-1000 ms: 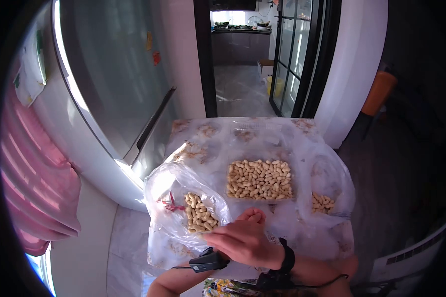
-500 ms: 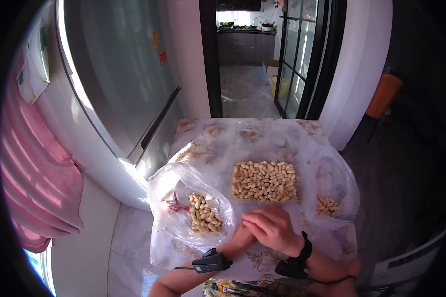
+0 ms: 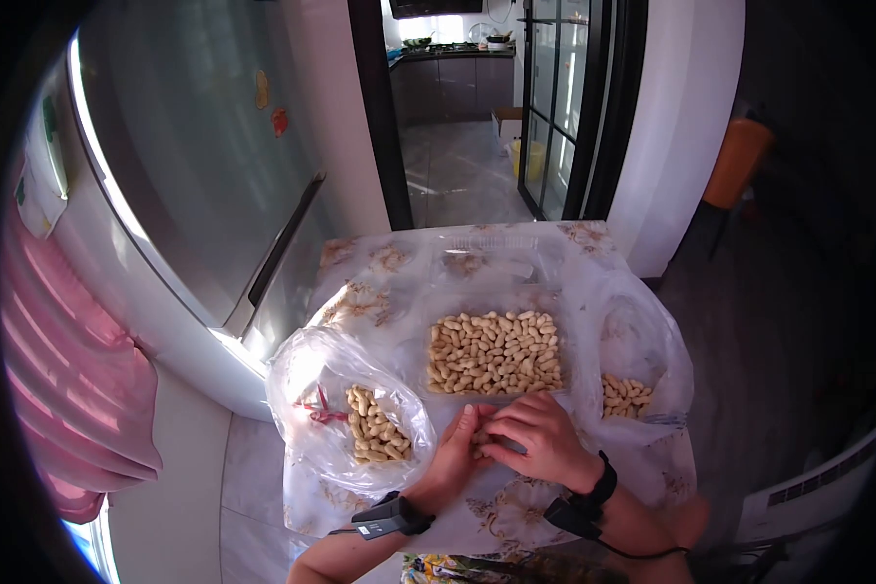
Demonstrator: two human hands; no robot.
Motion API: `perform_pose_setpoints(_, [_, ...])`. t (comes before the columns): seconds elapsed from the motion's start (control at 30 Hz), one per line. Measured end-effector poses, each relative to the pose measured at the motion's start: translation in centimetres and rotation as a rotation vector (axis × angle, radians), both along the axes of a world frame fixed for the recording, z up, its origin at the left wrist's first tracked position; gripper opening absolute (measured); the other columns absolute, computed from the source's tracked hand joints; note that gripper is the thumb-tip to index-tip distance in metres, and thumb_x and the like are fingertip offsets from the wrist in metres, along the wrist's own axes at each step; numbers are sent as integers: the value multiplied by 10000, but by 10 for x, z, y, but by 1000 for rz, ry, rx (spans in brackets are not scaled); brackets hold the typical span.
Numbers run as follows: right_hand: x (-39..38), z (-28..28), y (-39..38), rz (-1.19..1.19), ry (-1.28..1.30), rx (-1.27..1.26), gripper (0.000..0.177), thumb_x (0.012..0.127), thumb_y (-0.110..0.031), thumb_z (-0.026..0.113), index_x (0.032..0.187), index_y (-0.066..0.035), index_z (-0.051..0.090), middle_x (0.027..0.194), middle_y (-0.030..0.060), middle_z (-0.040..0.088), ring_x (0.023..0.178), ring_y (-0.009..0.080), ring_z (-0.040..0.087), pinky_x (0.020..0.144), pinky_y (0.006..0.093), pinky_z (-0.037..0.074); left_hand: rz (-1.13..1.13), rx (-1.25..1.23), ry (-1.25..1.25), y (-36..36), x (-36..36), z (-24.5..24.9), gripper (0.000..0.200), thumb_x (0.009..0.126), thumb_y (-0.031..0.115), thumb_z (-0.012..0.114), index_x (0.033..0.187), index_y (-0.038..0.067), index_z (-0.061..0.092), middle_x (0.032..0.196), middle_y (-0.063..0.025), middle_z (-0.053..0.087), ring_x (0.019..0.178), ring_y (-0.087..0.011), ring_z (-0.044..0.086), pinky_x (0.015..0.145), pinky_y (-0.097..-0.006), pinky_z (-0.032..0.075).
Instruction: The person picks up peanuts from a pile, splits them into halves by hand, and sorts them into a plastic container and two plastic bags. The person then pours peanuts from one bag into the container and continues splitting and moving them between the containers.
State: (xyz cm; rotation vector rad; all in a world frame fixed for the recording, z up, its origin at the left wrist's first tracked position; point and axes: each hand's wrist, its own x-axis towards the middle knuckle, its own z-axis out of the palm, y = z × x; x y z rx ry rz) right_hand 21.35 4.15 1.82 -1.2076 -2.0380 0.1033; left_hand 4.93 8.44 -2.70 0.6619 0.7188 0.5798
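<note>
My left hand (image 3: 455, 453) and my right hand (image 3: 537, 436) meet at the near edge of the table, fingertips together on a peanut (image 3: 479, 440) held between them. Just beyond them lies a clear tray of peanuts in the shell (image 3: 494, 352). A clear plastic bag with peanuts (image 3: 375, 425) sits to the left of my left hand. Another plastic bag holding a few peanuts (image 3: 625, 394) lies to the right of my right hand.
The small table (image 3: 380, 263) has a floral plastic cover. A large silver fridge (image 3: 195, 156) stands close on the left, pink cloth (image 3: 58, 389) beside it. A doorway (image 3: 457, 107) opens ahead, an orange chair (image 3: 740, 165) at far right.
My right hand moved from the left bag across to the table's middle. My left hand came up to meet it, and both now pinch a peanut near the tray.
</note>
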Motion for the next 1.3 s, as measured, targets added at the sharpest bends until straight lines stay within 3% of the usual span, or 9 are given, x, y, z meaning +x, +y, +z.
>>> perform_pose_setpoints(0.23, [1, 1, -2, 15, -120, -37, 214, 752, -240, 773, 907, -121, 685, 971, -5, 663, 902, 180, 602, 820, 341, 415, -48, 87, 49, -5, 1, 7, 481, 1046, 515, 348, 1274, 116, 488, 959, 3, 555, 814, -66, 520, 737, -242, 460])
perform_pose_setpoints(0.43, [3, -3, -1, 45, -56, -34, 144, 768, -124, 753, 891, -107, 680, 927, 6, 663, 832, 185, 609, 792, 332, 426, -88, 111, 63, -5, 0, 5, 465, 1048, 504, 354, 1237, 114, 523, 904, 15, 555, 791, -62, 515, 699, -231, 436])
perform_pose_setpoints(0.5, [4, -3, 1, 26, 31, 41, 134, 770, -62, 741, 885, -92, 680, 868, 10, 662, 769, 203, 620, 729, 341, 457, -91, 117, 61, -4, -1, 2, 460, 1050, 497, 354, 1222, 110, 533, 901, 20, 561, 780, -60, 513, 681, -222, 422])
perform_pose_setpoints(0.77, [7, 2, 0, -74, 133, 60, 128, 781, -44, 739, 893, -69, 682, 815, 36, 667, 734, 241, 640, 640, 355, 496, -120, 182, -58, -1, -2, -1, 194, 1033, 260, 517, 1133, 100, 560, 896, 33, 560, 744, -45, 490, 633, -183, 370])
perform_pose_setpoints(1.17, [8, 5, 0, -48, 126, 18, 164, 761, -130, 795, 873, -93, 680, 765, 30, 647, 702, 240, 615, 635, 356, 470, -106, 184, -20, -4, -2, -1, 293, 1075, 339, 390, 1035, 103, 558, 808, 44, 508, 706, -40, 449, 625, -183, 361])
perform_pose_setpoints(1.3, [8, 3, -1, -61, 115, 3, 167, 771, -147, 795, 840, -85, 656, 743, 37, 631, 695, 247, 605, 632, 362, 465, -110, 192, 8, -4, -3, 3, 264, 1068, 332, 417, 1021, 114, 558, 800, 46, 514, 699, -42, 452, 621, -182, 360])
